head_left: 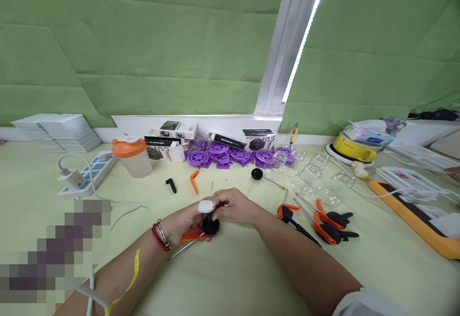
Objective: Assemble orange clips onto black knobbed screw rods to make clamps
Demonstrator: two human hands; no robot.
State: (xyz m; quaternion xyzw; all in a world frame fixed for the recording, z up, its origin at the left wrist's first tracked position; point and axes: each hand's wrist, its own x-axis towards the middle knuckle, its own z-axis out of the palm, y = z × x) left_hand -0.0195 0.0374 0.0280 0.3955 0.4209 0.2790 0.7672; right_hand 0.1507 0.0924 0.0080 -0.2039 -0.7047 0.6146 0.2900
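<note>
We see purple wheels [230, 155] ctr, orange-lid shaker [131, 156] & power strip [88, 174] left; clamps [323, 222], yellow polisher [354, 149] right; white tile stack [59, 131] upper left.

Both hands [212, 215] meeting at centre, fingers curled (forearms angled inward)

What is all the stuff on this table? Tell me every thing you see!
Black knob: one, black, held between both hands.
Orange clip: one, under the left hand.
Metal rod: one, silver, on the table below the hands.
Purple wheels: a pile, by the back wall.
Boxes: several, white and black, behind the wheels.
Shaker cup: one, orange lid, left.
Power strip: one, white, far left.
Clamps: about three, orange and black, right.
Clear cup holders: several, right of the wheels.
Left hand: one, red bracelet, gripping.
Right hand: one, gripping.
</note>
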